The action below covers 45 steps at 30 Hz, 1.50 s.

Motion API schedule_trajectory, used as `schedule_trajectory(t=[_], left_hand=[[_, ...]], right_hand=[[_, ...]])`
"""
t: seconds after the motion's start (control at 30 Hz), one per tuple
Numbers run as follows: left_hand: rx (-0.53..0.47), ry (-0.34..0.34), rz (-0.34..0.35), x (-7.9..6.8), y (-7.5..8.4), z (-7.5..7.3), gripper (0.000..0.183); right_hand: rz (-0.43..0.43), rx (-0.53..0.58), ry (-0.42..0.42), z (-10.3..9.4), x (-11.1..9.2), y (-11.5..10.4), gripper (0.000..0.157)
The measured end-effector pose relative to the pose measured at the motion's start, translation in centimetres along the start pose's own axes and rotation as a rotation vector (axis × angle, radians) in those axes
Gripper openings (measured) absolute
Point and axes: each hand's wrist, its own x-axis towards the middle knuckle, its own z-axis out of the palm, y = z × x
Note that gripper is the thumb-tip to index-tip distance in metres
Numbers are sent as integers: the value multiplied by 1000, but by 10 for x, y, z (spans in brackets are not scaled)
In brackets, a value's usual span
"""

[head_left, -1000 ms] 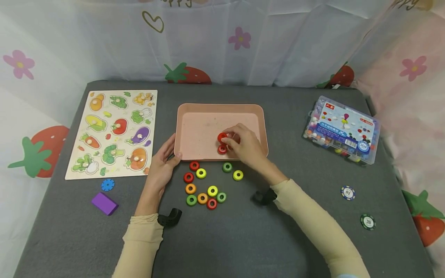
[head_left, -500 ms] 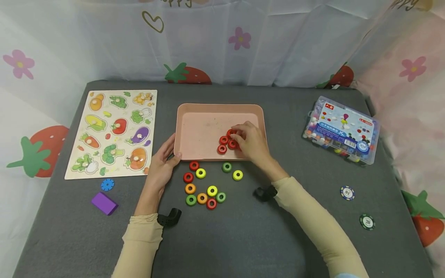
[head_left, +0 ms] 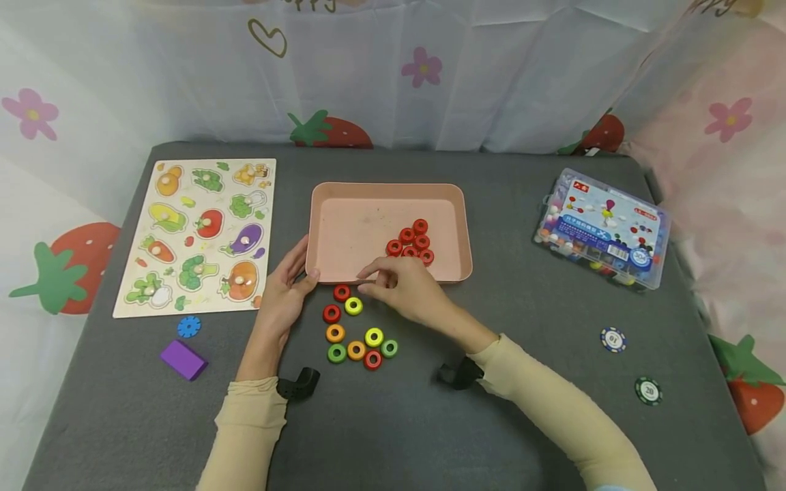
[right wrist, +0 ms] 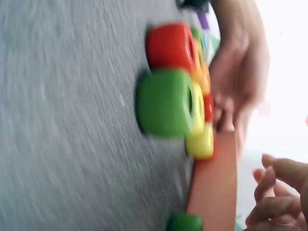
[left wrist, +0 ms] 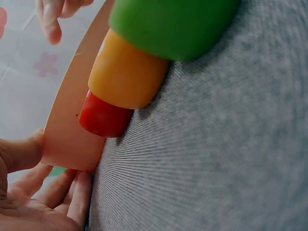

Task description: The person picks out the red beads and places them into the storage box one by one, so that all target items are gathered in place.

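Note:
A shallow pink tray [head_left: 350,225] lies mid-table with several red rings [head_left: 420,226] grouped in its right half. My left hand [head_left: 284,300] holds the tray's near left corner, its thumb [left wrist: 24,149] at the rim and fingers along the end wall. Over the front edge reaches my right hand [head_left: 405,290], holding nothing, thumb and forefinger apart. Before the tray lie loose rings: a red ring [head_left: 342,293], a yellow ring [head_left: 353,306], an orange ring [head_left: 335,333], a green ring [head_left: 389,348] and others. The right hand hides part of the tray front and the table below it.
At left lies a vegetable puzzle board [head_left: 196,239], with a blue disc [head_left: 189,326] and a purple block [head_left: 183,360] below it. A clear plastic case [head_left: 604,228] sits at back right. Two chips, one blue-white chip [head_left: 613,339] and one green chip [head_left: 649,391], lie nearer.
My right hand has spread the stacked red rings apart at the tray's right, let go of them, and moved left to the front edge. The left hand has stayed put.

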Motion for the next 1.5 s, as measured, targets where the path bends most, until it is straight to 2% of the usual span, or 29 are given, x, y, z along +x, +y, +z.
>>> schedule_trajectory(t=[0.1,0.2,0.27,0.33,0.4,0.67,0.77,0.97,1.1,1.3,1.5], left_hand=[[-2,-6,9,0,0,0,60],[-4,-11,21,0,0,-1,60],[-3,-11,24,0,0,-1,60],[-3,-10,23,0,0,-1,60],[0,-9,20,-1,0,-1,60],[-3,0,19,-1,0,0,60],[0,4,22,-1,0,0,60],[1,4,27,0,-1,-1,60],[-1,5,25,-1,-1,0,60],[-6,5,29,-1,0,0,60],[-1,3,26,0,0,0,61]], right_hand=[[23,-30,-125,10,-3,-3,30],[39,-81,-231,18,-5,-2,47],[44,-105,-276,22,-6,-1,55],[46,-118,-290,25,-6,0,57],[50,-122,-285,27,-6,0,54],[74,-162,-215,31,-7,-1,20],[83,-175,-192,33,-8,-2,15],[59,-170,-182,33,-9,0,12],[-12,-136,-165,30,-10,1,12],[-167,-23,-76,22,-8,2,15],[-198,81,-13,13,-4,3,18]])
